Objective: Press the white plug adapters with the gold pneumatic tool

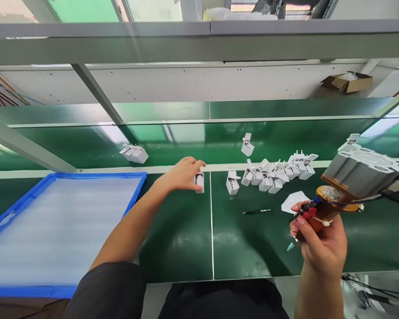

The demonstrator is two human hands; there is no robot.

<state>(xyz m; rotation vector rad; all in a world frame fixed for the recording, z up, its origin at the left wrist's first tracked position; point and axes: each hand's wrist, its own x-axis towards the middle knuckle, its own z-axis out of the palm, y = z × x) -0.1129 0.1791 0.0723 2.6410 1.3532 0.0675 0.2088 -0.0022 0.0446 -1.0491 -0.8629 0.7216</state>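
My left hand (182, 175) reaches across the green bench, its thumb and fingers closed around a small white plastic casing (199, 182). In my right hand (322, 246) is a glue gun (322, 217) with an orange-brown body, a red part near my thumb and a grey metal block on top. Its teal nozzle (290, 246) points down and left, above the bench. Several similar white casings with raised lids (275, 175) stand in a row to the right of my left hand, and one casing (247, 144) stands farther back.
A blue-rimmed tray (142, 177) with a white sheet fills the left side. More white casings (134, 153) sit behind it. A black pen (256, 212) and a white paper piece (294, 202) lie right of centre. Metal bars cross overhead; a cardboard box (355, 83) stands at the back.
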